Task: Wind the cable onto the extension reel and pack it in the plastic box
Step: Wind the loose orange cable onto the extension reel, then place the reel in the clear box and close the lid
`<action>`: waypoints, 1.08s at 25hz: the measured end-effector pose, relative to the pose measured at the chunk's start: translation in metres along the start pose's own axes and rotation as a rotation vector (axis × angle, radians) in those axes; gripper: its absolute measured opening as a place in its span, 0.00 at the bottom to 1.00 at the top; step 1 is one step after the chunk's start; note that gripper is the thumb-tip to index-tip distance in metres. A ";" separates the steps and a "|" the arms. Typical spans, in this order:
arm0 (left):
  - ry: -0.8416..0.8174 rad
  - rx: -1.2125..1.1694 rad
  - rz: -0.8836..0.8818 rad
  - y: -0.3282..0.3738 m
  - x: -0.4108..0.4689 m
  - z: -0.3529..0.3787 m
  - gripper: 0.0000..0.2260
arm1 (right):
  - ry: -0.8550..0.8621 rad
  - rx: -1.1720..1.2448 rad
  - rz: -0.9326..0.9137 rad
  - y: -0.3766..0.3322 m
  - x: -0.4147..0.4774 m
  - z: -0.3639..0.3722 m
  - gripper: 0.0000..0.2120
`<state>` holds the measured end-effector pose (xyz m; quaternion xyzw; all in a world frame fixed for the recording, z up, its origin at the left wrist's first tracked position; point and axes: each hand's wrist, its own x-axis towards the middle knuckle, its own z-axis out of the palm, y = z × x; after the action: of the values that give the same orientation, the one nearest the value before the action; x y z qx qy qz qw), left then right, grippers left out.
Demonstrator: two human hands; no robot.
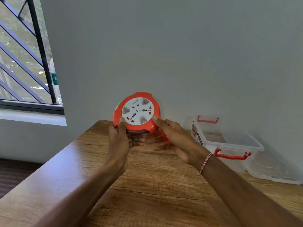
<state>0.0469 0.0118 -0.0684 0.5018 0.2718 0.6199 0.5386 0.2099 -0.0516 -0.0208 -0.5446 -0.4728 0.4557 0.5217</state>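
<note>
A round orange extension reel (137, 110) with a white socket face is held up above the wooden table, tilted toward me. My left hand (118, 136) grips its lower left rim, thumb on the face. My right hand (172, 136) grips the lower right rim; a blurred orange plug or cable end (164, 136) lies under its fingers. The clear plastic box (229, 141) with red handles stands open at the right by the wall, apart from the reel.
The wooden table (147, 185) runs from me to the grey wall. The box's clear lid (272, 169) lies on the table just right of the box. A barred window (24, 63) is at the left, with floor below the table's left edge.
</note>
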 end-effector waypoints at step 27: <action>-0.335 0.287 -0.523 0.161 0.034 0.068 0.16 | 0.273 0.109 0.364 -0.140 -0.066 -0.033 0.21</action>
<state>0.0487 -0.0138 0.1080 0.5806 0.3837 0.3254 0.6401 0.2281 -0.1201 0.1204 -0.6484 -0.2665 0.4891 0.5189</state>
